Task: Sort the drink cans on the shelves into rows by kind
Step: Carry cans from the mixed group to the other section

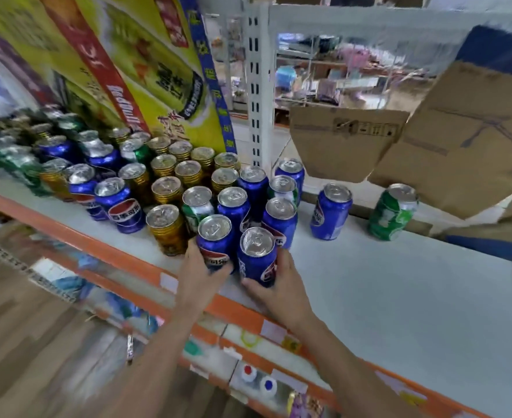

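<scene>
Grey-white shelf board with an orange front rail spans the view, tilted by the wide lens. Behind its left part leans a big yellow and red poster, and at the back right flattened brown cardboard boxes rest against a white slotted upright.

On the left half of the board stands a dense cluster of drink cans, all upright: gold ones grouped in the middle and back, blue cola cans along the front and right edge, green ones mostly at the blurred far left, with a couple of green cans mixed among the blue. Two cans stand apart to the right on bare board: a lone blue can, and further right a lone green can just in front of the cardboard.

At the front of the cluster two blue cans sit side by side, close together, near the orange rail. Left hand curls its fingers round the left blue can, thumb across its label. Right hand grasps the right blue can, thumb along its base and fingers wrapped behind it. Both cans are upright and appear to rest on the board. A gold can stands just left of the left hand.
</scene>
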{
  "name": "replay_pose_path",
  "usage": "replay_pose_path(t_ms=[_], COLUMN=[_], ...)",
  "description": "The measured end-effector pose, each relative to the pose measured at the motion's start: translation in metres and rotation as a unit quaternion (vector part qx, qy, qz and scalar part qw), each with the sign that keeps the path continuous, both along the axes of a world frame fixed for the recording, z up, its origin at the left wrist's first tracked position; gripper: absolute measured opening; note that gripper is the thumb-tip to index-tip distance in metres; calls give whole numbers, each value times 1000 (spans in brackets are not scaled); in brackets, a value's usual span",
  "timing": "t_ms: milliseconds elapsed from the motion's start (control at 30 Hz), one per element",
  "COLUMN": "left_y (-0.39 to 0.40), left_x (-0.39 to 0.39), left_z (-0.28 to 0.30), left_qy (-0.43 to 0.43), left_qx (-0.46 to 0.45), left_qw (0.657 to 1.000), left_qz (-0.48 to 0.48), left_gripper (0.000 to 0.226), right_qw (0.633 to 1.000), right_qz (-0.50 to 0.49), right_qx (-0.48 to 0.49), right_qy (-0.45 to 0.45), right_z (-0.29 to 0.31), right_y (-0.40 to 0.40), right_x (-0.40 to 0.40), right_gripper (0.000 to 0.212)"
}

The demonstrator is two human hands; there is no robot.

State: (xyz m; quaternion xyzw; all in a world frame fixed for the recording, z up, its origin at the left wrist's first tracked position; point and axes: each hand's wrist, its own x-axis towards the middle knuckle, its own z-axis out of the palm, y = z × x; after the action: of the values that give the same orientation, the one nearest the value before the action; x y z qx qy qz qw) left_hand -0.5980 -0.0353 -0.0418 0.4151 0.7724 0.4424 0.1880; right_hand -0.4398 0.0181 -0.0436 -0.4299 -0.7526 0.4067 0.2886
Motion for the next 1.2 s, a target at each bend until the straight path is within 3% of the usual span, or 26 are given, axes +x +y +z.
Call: replay_pose_path(t_ms=[167, 400, 733, 833, 1000, 1200], left_y=[-11, 26, 70, 83, 109, 121], left_x=[30, 168, 400, 453, 516, 524], left_z=[7, 19, 24, 23, 14, 5], left_qy=[39, -24, -48, -53, -47, -19], left_qx=[25, 39, -16, -21, -16, 7], left_qw=[999, 970, 889, 880, 893, 921], left_qz=[-22, -237, -455, -472, -446, -390], left_gripper=[68, 62, 63, 63, 80, 73], right_qw=[999, 979, 880, 861, 852, 861], right_qz=[-32, -206, -474, -509, -522, -508], right_qx=[-2, 3, 20, 18, 37, 37], right_qy=[-12, 8, 0, -7, -3, 11], right_z=[6, 17, 17, 14, 10, 3], right_y=[-4, -22, -66, -65, -46, -21], right_x=[45, 200, 423, 461, 484, 478], right_gripper=[60, 54, 51, 49, 53, 58])
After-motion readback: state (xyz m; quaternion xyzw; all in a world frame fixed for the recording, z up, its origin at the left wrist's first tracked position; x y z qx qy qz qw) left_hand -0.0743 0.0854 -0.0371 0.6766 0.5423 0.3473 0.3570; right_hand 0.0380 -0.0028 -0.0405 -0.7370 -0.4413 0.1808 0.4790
